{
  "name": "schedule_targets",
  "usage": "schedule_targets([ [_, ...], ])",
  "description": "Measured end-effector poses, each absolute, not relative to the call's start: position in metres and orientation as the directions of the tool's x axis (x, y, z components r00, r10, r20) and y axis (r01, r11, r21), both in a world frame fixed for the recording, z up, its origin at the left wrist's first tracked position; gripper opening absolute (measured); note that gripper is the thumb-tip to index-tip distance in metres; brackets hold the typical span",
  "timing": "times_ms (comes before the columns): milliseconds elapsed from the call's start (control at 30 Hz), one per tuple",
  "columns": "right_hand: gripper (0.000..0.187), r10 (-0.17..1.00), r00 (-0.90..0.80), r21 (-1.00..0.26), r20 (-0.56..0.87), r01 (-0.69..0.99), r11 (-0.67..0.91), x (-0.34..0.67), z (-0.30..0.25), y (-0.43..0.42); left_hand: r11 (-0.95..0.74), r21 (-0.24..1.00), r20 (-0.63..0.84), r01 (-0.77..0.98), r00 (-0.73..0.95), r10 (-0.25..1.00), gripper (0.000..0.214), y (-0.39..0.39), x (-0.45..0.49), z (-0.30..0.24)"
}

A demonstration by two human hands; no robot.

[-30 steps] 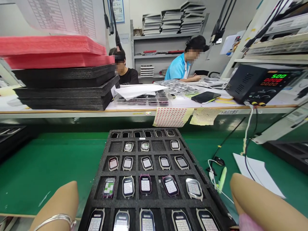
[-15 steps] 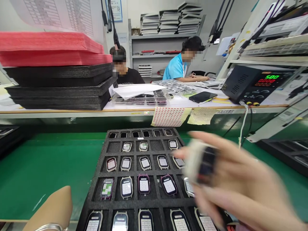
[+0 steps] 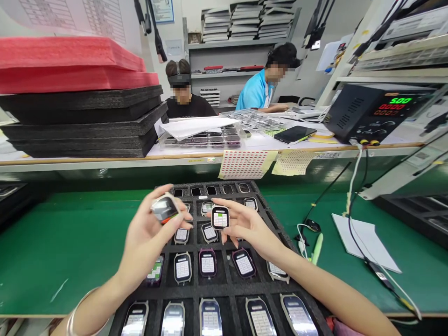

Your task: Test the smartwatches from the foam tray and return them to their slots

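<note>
My left hand (image 3: 149,228) is closed around a smartwatch body (image 3: 164,208) with a glossy face, tilted above the far left part of the foam tray. Between the thumb and fingers of my right hand (image 3: 245,224) is a second smartwatch body (image 3: 220,217), its lit screen showing a grid with a green patch. Both hands are raised over the black foam tray (image 3: 224,292), whose compartments hold several strapless watch bodies, mostly with white grid screens. Among them lies a purple-rimmed watch (image 3: 207,263). My hands and forearms cover some compartments.
A green mat (image 3: 70,252) lies under the tray. At right are a white paper sheet (image 3: 364,238), a light green pen (image 3: 317,248) and cables. A power supply (image 3: 374,112) and stacked foam trays (image 3: 80,135) stand on the shelf; two people sit beyond it.
My left hand has come up over the tray with a watch body in it. My right hand has moved left and away from the camera, and its watch screen now faces me.
</note>
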State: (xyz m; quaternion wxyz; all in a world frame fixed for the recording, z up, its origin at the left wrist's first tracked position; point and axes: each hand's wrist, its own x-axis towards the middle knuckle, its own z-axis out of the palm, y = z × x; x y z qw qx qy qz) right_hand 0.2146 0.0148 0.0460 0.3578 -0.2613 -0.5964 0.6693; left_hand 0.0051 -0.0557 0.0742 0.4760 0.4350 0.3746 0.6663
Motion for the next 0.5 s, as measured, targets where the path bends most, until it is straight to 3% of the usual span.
schedule_targets([
  [200, 0.049, 0.833, -0.548, -0.992, 0.077, -0.125, 0.009, 0.215, 0.04, 0.017, -0.042, 0.96, 0.082, -0.277, 0.135, 0.987, 0.048, -0.027, 0.018, 0.041],
  [367, 0.032, 0.861, -0.493, -0.991, 0.125, -0.103, 0.085, 0.216, 0.038, 0.019, -0.022, 0.957, 0.094, -0.288, 0.239, 0.967, 0.051, -0.031, 0.018, 0.03],
  [500, 0.035, 0.837, -0.53, -0.989, 0.134, -0.122, 0.081, 0.219, 0.038, 0.018, -0.002, 0.941, 0.098, -0.338, 0.268, 0.958, 0.044, -0.03, 0.016, 0.026],
])
